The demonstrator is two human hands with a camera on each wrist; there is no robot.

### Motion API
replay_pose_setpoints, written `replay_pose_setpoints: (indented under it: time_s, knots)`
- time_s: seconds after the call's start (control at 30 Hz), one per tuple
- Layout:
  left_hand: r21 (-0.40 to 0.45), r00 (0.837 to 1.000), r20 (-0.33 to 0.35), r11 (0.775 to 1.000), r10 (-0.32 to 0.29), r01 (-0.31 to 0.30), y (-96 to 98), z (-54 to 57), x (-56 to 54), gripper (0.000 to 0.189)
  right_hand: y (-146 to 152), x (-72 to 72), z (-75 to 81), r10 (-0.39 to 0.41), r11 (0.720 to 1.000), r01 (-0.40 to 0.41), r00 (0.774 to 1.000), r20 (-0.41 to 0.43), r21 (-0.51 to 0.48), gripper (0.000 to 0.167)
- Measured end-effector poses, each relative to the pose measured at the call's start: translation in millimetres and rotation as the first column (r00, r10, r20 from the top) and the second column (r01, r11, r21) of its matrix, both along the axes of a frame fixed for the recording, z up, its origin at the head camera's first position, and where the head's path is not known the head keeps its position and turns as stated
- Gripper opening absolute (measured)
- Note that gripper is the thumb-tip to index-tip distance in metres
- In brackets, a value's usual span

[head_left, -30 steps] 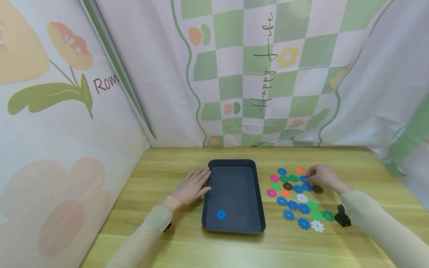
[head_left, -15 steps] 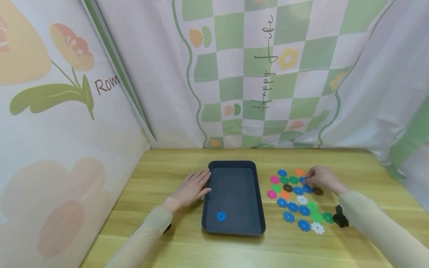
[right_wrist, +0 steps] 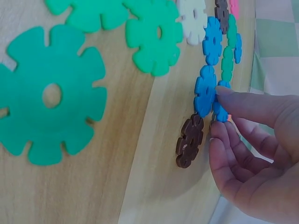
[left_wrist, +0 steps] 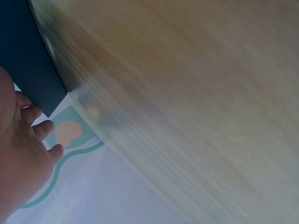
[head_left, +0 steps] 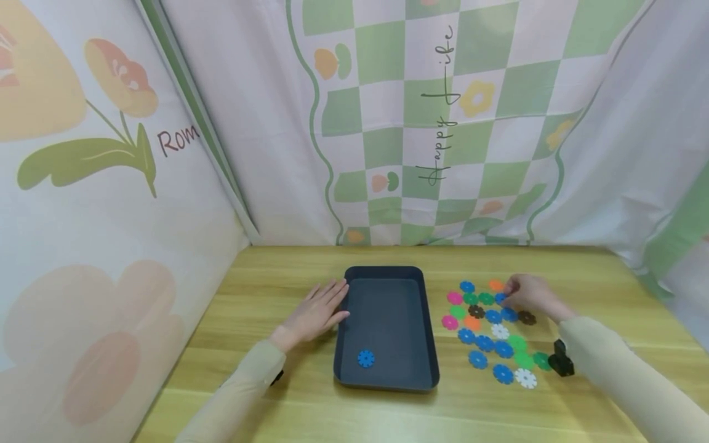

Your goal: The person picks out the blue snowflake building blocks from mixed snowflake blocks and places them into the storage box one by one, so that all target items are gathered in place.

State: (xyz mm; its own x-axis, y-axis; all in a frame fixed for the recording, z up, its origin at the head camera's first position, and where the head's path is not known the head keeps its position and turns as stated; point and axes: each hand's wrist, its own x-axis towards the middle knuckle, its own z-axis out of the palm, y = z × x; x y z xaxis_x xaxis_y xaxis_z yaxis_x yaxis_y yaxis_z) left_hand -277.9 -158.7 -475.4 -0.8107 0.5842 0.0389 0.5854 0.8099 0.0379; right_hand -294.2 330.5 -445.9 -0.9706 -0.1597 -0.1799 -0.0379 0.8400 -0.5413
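Note:
My left hand [head_left: 317, 311] lies with straight fingers against the left wall of a dark grey tray [head_left: 388, 326]. In the left wrist view its fingertips touch the tray's side [left_wrist: 35, 60]. Inside the tray, near its front, is one blue flower-shaped plastic disc [head_left: 365, 359]. Over the far right of the loose pieces, my right hand [head_left: 534, 295] pinches another blue disc [right_wrist: 221, 102] between thumb and fingers, partly hidden by them. Right beside that piece lie a further blue disc [right_wrist: 204, 91] and a brown disc [right_wrist: 189, 141].
Several flat discs spread over the wooden table [head_left: 382, 415] right of the tray, among them white [head_left: 525, 378], green [head_left: 541, 360], pink [head_left: 450, 322] and orange [head_left: 472, 322] ones. Some touch or overlap. A curtain [head_left: 415, 154] hangs behind the table.
Hardly anything differs. The right wrist has shifted slightly left while its fingers stay at the same blue disc; the left hand and tray hold still.

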Motion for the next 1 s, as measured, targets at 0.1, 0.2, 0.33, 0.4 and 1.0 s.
replay_pose_setpoints:
  time_s: [0.1, 0.2, 0.33, 0.4, 1.0]
  knots:
    - [-0.005, 1.000, -0.002, 1.000, 0.000, 0.000, 0.3, -0.2, 0.2, 0.067, 0.6, 0.3, -0.1, 0.002, 1.000, -0.002, 1.000, -0.012, 0.005, 0.029]
    - [-0.009, 1.000, -0.005, 1.000, -0.002, 0.002, 0.5, -0.4, 0.3, 0.067, 1.3, 0.5, -0.7, 0.002, 1.000, -0.002, 1.000, -0.015, 0.004, 0.031]
    - [-0.006, 1.000, -0.005, 1.000, -0.005, 0.005, 0.7, -1.0, 0.3, 0.067, 2.3, 1.8, -1.2, -0.001, 0.999, 0.001, 1.000, -0.005, -0.033, 0.031]
    - [-0.005, 1.000, -0.009, 1.000, -0.005, 0.005, 0.6, -1.3, 0.2, 0.067, 3.1, 3.1, -0.8, -0.003, 0.999, 0.003, 1.000, -0.004, -0.054, 0.030]
    - [0.007, 1.000, 0.009, 1.000, 0.000, 0.000, 0.1, 2.0, 0.8, 0.068, 2.8, 4.4, 15.5, 0.022, 0.997, -0.023, 1.000, -0.008, -0.070, 0.025]
